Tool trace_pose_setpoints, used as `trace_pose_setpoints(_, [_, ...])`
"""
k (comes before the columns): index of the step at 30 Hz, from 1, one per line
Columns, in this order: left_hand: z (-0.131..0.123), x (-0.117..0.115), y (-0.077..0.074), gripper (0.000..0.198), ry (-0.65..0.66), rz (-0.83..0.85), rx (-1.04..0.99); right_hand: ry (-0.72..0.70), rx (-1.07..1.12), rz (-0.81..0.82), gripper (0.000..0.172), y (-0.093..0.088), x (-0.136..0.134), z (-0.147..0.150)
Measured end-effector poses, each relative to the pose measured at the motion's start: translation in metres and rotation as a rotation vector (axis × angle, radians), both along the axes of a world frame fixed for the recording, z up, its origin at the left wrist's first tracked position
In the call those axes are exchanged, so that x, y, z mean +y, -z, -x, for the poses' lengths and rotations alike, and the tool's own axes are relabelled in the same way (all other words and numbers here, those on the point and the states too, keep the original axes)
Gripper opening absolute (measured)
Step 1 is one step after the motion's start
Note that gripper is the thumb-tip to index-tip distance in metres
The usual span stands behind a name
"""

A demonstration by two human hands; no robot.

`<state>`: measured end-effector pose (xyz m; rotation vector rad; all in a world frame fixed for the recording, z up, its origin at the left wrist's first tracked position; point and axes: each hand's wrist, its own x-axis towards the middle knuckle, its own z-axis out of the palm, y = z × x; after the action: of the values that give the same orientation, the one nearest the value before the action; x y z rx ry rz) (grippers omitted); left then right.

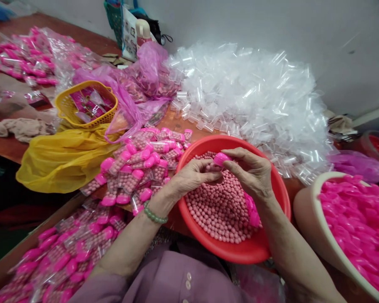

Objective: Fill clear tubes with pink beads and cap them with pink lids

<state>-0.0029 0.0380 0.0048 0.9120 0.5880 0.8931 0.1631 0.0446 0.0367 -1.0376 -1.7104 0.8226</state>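
Both hands meet over a red bowl (265, 248) holding many small pink balls (221, 210). My left hand (192, 176), with a green bead bracelet on its wrist, grips a small clear tube filled with balls (212, 167). My right hand (252, 168) pinches the pink cap (221, 158) at the tube's end. Several more pink caps (252, 210) show under my right palm.
Filled capped tubes (142, 164) lie piled left of the bowl, more in a box (60, 256) at lower left. A big heap of empty clear tubes (255, 97) is behind. A beige tub of pink caps (356, 227) stands right. A yellow basket (85, 105) and yellow bag (63, 160) are left.
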Motion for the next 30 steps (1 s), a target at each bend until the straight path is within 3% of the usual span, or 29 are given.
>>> trace_pose_setpoints(14, [0.005,-0.001,0.0,0.04,0.084,-0.12,0.084,-0.024,-0.037,0.059,0.022,0.006,0.002,0.007])
trace_pose_setpoints(19, [0.005,-0.002,0.0,0.041,0.068,-0.073,0.007,-0.048,-0.261,-0.151,0.026,0.005,0.002,0.004])
trace_pose_setpoints(24, [0.006,-0.001,0.0,0.039,0.055,0.053,-0.07,-0.123,-0.627,-0.39,0.075,0.009,0.0,0.006])
trace_pose_setpoints(27, [0.006,0.001,0.002,0.04,0.064,0.082,-0.128,-0.074,-0.817,-0.487,0.078,0.017,0.0,0.01])
trace_pose_setpoints(30, [0.006,0.002,0.004,0.041,0.043,0.091,-0.161,-0.034,-0.862,-0.552,0.073,0.023,0.002,0.013])
